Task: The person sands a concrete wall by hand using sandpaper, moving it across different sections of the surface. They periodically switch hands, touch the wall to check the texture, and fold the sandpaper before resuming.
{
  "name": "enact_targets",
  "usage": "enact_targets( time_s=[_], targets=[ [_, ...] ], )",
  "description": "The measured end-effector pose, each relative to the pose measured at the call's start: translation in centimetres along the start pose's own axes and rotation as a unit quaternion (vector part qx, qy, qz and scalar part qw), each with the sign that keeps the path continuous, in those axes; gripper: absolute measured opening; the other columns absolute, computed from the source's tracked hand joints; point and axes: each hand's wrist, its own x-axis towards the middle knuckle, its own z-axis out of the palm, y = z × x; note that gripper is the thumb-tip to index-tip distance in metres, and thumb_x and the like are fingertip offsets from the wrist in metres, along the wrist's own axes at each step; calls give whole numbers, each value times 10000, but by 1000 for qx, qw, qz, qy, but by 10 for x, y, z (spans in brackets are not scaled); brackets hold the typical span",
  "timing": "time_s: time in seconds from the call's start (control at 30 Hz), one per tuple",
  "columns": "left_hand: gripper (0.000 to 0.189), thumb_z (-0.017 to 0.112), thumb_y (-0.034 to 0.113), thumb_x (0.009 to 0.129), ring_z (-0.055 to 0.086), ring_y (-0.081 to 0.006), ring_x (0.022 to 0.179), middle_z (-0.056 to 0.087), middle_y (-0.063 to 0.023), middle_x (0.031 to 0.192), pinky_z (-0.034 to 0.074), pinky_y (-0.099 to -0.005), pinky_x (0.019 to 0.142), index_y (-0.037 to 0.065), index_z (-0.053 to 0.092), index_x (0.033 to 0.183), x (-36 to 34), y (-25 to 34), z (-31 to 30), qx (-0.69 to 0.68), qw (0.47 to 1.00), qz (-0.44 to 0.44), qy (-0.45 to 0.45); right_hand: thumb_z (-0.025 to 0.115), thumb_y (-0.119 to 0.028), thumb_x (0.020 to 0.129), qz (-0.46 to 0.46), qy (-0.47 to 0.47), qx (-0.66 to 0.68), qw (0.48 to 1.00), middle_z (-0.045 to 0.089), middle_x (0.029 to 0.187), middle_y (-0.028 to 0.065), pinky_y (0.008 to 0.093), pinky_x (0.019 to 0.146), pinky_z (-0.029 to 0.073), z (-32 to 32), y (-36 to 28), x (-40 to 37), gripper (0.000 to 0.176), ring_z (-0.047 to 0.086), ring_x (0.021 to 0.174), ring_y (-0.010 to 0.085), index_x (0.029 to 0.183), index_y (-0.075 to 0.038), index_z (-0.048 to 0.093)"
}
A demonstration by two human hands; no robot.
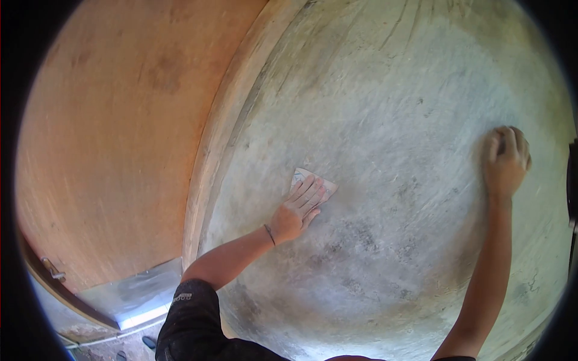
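Observation:
A mottled grey-green wall (373, 132) fills the middle and right of the view. Near its centre, my left hand (297, 210) presses a small sheet of whitish paper (329, 190) flat to the surface, fingers stretched over it. A thin dark band circles the left wrist. Higher up at the right, my right hand (507, 156) rests against the wall with its fingers curled; whether anything is inside them is hidden.
An orange-brown wooden door (120, 132) with a metal latch (53, 269) is on the left, beside a pale wooden frame (208, 144). Dark footwear (149, 342) lies on the floor at the lower left. A dark object (572, 183) stands at the right edge.

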Motion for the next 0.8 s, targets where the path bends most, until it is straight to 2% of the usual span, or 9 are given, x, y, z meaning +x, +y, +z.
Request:
enact_targets(
  time_s=[0.1, 0.27, 0.33, 0.43, 0.53, 0.63, 0.7, 0.77, 0.8],
  targets=[
    [475, 519, 141, 892, 303, -361, 1345, 366, -182, 1431, 254, -464, 1097, -6, 434, 1335, 56, 4, -4, -29, 999, -13, 38, 598, -226, 810, -21, 8, 37, 999, 612, 1068, 12, 395, 910, 406, 7, -26, 11, 181, 565, 1038, 203, 965, -139, 632],
    [405, 423, 203, 963, 327, -346, 1329, 419, -175, 1391, 260, -425, 1105, -7, 467, 1306, 232, -24, -21, 49, 988, 49, 137, 608, -229, 811, -25, 20, 22, 999, 611, 1069, 14, 388, 903, 418, 17, -37, 21, 187, 564, 1037, 199, 962, -121, 623],
    [367, 449, 177, 954, 308, -288, 1357, 404, -139, 1414, 258, -371, 1114, 86, 511, 1304, 269, -25, -37, -17, 990, 8, 137, 600, -225, 819, -22, 8, 31, 999, 611, 1055, 12, 394, 899, 421, 18, -35, 21, 195, 565, 1029, 202, 975, -111, 626],
    [371, 422, 203, 963, 375, -326, 1308, 478, -167, 1343, 266, -399, 1107, -3, 532, 1250, 247, -22, -27, -60, 980, 36, 184, 588, -218, 826, -26, 24, 45, 998, 615, 1016, 14, 396, 891, 425, 20, -34, 21, 202, 569, 1008, 202, 985, -102, 636],
    [377, 432, 209, 958, 388, -323, 1301, 471, -170, 1350, 286, -372, 1098, 10, 524, 1265, 182, -18, -17, -43, 987, 13, 153, 555, -213, 873, -29, 19, 45, 998, 593, 1081, -19, 388, 929, 408, 27, -27, 18, 159, 565, 1021, 196, 996, -119, 594],
    [386, 434, 223, 958, 401, -316, 1295, 462, -174, 1358, 308, -353, 1085, 21, 520, 1275, 199, -27, -17, -5, 986, 54, 157, 553, -215, 877, -26, 30, 41, 998, 595, 1058, -23, 391, 931, 407, 27, -29, 20, 157, 564, 1017, 200, 995, -118, 592],
    [390, 434, 239, 961, 418, -302, 1288, 461, -172, 1360, 318, -346, 1077, 25, 521, 1275, 258, -29, -26, -8, 984, 64, 167, 552, -216, 878, -22, 30, 41, 998, 595, 1045, -20, 393, 936, 405, 24, -29, 22, 159, 562, 1019, 201, 994, -115, 591],
    [394, 436, 252, 961, 429, -299, 1281, 469, -168, 1356, 311, -336, 1081, 20, 526, 1267, 308, 6, -60, -115, 977, -172, 47, 551, -217, 880, -20, 24, 49, 998, 595, 1033, -17, 395, 940, 403, 27, -31, 19, 160, 561, 1020, 203, 994, -112, 591],
    [394, 436, 252, 961, 429, -299, 1281, 469, -168, 1356, 311, -336, 1081, 20, 526, 1267, 321, 3, -63, -111, 978, -167, 50, 549, -206, 877, -20, 46, 52, 997, 594, 1027, -15, 396, 936, 403, 29, -30, 19, 154, 561, 1016, 204, 991, -111, 590]
  ],
)
